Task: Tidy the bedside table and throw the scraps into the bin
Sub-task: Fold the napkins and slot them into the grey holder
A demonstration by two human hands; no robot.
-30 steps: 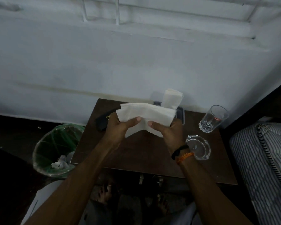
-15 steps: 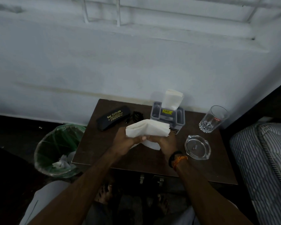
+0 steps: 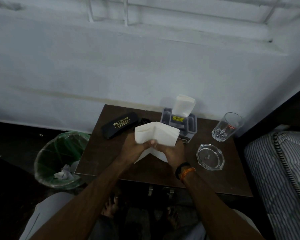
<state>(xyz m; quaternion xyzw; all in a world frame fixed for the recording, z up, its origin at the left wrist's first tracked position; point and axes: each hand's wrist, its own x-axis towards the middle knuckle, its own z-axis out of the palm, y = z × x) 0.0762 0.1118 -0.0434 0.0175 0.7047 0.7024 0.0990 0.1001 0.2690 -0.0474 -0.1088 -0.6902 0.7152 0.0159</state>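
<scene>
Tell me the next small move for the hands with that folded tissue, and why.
Probably press the fold flat and carry the tissue toward the grey holder behind it. Both hands, left hand and right hand, pinch it mid-fold, it looks clean, and the holder already has upright tissues.

Your way to the green-lined round waste bin (image 3: 59,158) on the floor is open: the left front of the dark brown wooden bedside table (image 3: 100,158) is bare, nothing between your left hand (image 3: 137,148) and that edge. Back left, the long black spectacle case (image 3: 119,125) lies angled near the wall. Right behind your hands stands the grey plastic tissue holder (image 3: 190,125), so straight ahead is blocked. To your right hand's (image 3: 173,151) side sits the clear glass ashtray (image 3: 210,156), with the tall clear drinking glass (image 3: 227,127) behind it. The table's front right is bare.
</scene>
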